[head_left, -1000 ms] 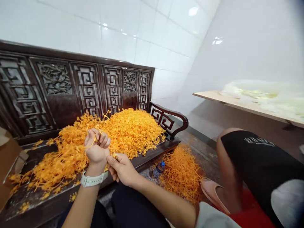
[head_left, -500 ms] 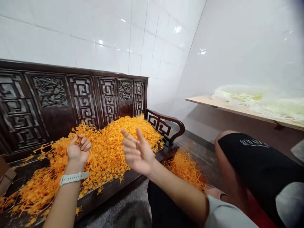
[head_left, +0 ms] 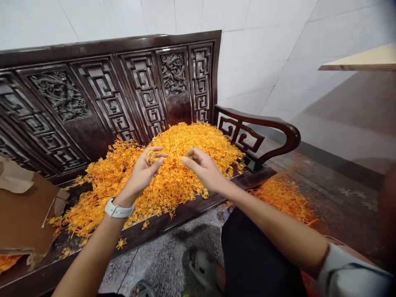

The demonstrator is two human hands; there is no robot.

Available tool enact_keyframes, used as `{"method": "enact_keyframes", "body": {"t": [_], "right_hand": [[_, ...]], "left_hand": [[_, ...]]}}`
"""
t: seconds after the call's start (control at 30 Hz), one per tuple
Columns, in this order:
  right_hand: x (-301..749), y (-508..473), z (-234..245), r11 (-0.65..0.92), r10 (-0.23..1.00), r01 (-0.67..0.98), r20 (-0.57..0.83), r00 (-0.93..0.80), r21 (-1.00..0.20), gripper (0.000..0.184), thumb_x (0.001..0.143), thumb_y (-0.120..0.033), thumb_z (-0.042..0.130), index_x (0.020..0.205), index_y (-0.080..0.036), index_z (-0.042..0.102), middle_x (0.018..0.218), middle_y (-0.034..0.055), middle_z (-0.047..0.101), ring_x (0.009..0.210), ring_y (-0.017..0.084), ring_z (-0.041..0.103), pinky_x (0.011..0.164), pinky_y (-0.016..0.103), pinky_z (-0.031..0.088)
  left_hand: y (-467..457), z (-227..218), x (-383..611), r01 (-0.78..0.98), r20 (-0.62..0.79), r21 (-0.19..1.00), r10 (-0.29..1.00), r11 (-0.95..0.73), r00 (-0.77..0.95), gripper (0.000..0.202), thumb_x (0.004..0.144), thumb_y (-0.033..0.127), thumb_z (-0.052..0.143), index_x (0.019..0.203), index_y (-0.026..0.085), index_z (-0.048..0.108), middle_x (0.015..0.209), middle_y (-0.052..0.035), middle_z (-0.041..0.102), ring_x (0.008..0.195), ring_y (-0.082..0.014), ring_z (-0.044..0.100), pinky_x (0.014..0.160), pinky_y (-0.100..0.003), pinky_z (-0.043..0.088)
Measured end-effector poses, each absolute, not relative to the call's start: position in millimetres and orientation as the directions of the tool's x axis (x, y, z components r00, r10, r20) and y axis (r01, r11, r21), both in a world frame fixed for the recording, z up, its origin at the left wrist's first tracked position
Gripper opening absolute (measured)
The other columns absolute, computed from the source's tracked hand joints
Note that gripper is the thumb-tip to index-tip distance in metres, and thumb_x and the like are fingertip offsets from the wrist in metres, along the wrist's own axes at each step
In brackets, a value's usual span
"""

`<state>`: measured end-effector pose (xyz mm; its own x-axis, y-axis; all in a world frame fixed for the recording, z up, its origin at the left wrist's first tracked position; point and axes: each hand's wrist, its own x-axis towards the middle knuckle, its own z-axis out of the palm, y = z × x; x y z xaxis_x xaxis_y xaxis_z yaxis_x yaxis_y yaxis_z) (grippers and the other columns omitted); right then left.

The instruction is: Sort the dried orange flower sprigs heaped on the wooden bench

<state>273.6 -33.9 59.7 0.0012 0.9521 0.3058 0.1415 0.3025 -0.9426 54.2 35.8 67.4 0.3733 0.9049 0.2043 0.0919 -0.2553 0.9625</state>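
Two hands face each other before the orange pile (head_left: 198,138), which lies on the bench (head_left: 93,134) at twelve o'clock from them. The left hand (head_left: 144,167) curls around an orange strand (head_left: 151,156); at its three o'clock, the right hand (head_left: 202,168) looks pinched, though on what cannot be told. Fine fingerwork seems in hand; the next move calls for a steady left hold.
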Motion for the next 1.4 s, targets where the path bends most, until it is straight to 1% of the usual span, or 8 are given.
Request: {"method": "enact_keyframes", "body": {"t": [0.2, 0.37, 0.47, 0.6, 0.8, 1.1, 1.27, 1.4], "right_hand": [[280.2, -2.4, 29.2, 0.042, 0.978, -0.164, 0.075, -0.196, -0.986, 0.048, 0.094, -0.065, 0.068, 0.113, -0.023, 0.054, 0.078, -0.0008, 0.063, 0.058, 0.012, 0.054, 0.054, 0.027, 0.042], [276.2, -12.2, 26.3, -0.209, 0.908, -0.349, -0.048, -0.416, -0.913, 0.047, 0.092, -0.065, 0.072, 0.097, -0.019, 0.064, 0.076, 0.0057, 0.068, 0.059, 0.013, 0.056, 0.053, 0.027, 0.046], [270.0, -23.6, 29.0, -0.179, 0.942, -0.413, -0.034, -0.334, -0.893, 0.032, 0.085, -0.04, 0.087, 0.086, -0.019, 0.063, 0.074, 0.0005, 0.061, 0.059, 0.009, 0.049, 0.052, 0.024, 0.041], [262.7, -25.9, 25.9, -0.096, 0.967, -0.346, -0.006, -0.253, -0.933, 0.028, 0.085, -0.037, 0.087, 0.084, -0.019, 0.066, 0.072, -0.0007, 0.06, 0.061, 0.009, 0.049, 0.055, 0.024, 0.038], [251.7, -16.4, 19.7, -0.001, 0.984, -0.283, 0.051, -0.173, -0.959, 0.029, 0.081, -0.039, 0.089, 0.087, -0.02, 0.068, 0.07, -0.0022, 0.059, 0.059, 0.01, 0.048, 0.054, 0.027, 0.035], [262.4, -5.5, 8.9, 0.064, 0.982, -0.152, 0.089, -0.167, -0.986, 0.021, 0.088, -0.036, 0.083, 0.093, -0.02, 0.07, 0.074, -0.0019, 0.059, 0.06, 0.011, 0.048, 0.06, 0.029, 0.035], [273.3, -3.9, 3.8, 0.017, 0.966, 0.02, 0.011, -0.259, -1.0, 0.012, 0.086, -0.021, 0.079, 0.095, -0.019, 0.072, 0.086, 0.0029, 0.066, 0.078, 0.015, 0.057, 0.074, 0.032, 0.045], [284.0, -11.4, 11.2, -0.042, 0.972, -0.007, -0.04, -0.231, -0.999, 0.047, 0.069, -0.003, 0.073, 0.112, -0.019, 0.07, 0.118, 0.0091, 0.07, 0.11, 0.022, 0.062, 0.092, 0.036, 0.051]], "left_hand": [[35.7, 62.5, 65.3, 0.448, 0.267, 0.723, 0.811, -0.526, 0.521, 0.039, 0.107, 0.045, 0.052, 0.133, 0.019, 0.061, 0.078, -0.0028, 0.067, 0.055, -0.0142, 0.051, 0.056, -0.028, 0.042], [24.2, 69.4, 65.5, 0.693, 0.195, 0.123, 0.702, -0.71, 0.685, 0.054, 0.103, 0.016, 0.04, 0.156, 0.011, 0.046, 0.139, -0.0258, 0.068, 0.11, -0.0338, 0.072, 0.094, -0.051, 0.055], [20.0, 67.8, 51.5, 0.604, 0.227, 0.246, 0.651, -0.758, 0.725, 0.054, 0.102, 0.021, 0.052, 0.155, 0.016, 0.048, 0.142, -0.0198, 0.069, 0.104, -0.0259, 0.072, 0.094, -0.044, 0.056], [13.4, 60.8, 28.3, 0.513, 0.35, 0.582, 0.764, -0.63, 0.541, 0.063, 0.092, 0.036, 0.078, 0.149, 0.026, 0.052, 0.108, -0.006, 0.075, 0.058, -0.0094, 0.049, 0.058, -0.028, 0.044], [8.7, 56.2, 15.4, 0.28, 0.345, 0.849, 0.872, -0.448, 0.348, 0.055, 0.079, 0.037, 0.091, 0.122, 0.024, 0.061, 0.093, -0.0028, 0.071, 0.068, -0.0104, 0.06, 0.057, -0.023, 0.043], [16.2, 35.9, 25.6, 0.233, 0.329, 0.87, 0.864, -0.434, 0.38, 0.04, 0.084, 0.048, 0.086, 0.103, 0.014, 0.079, 0.073, -0.0039, 0.074, 0.062, -0.012, 0.064, 0.061, -0.025, 0.049], [22.0, 24.8, 34.2, 0.334, 0.381, 0.81, 0.865, -0.483, 0.327, 0.033, 0.087, 0.047, 0.084, 0.101, 0.017, 0.086, 0.089, -0.0082, 0.081, 0.067, -0.0125, 0.061, 0.061, -0.026, 0.046], [19.4, 18.1, 36.0, 0.477, 0.407, 0.69, 0.836, -0.545, 0.368, 0.034, 0.093, 0.047, 0.075, 0.104, 0.017, 0.087, 0.063, -0.0017, 0.068, 0.051, -0.0098, 0.045, 0.05, -0.025, 0.032]]}}
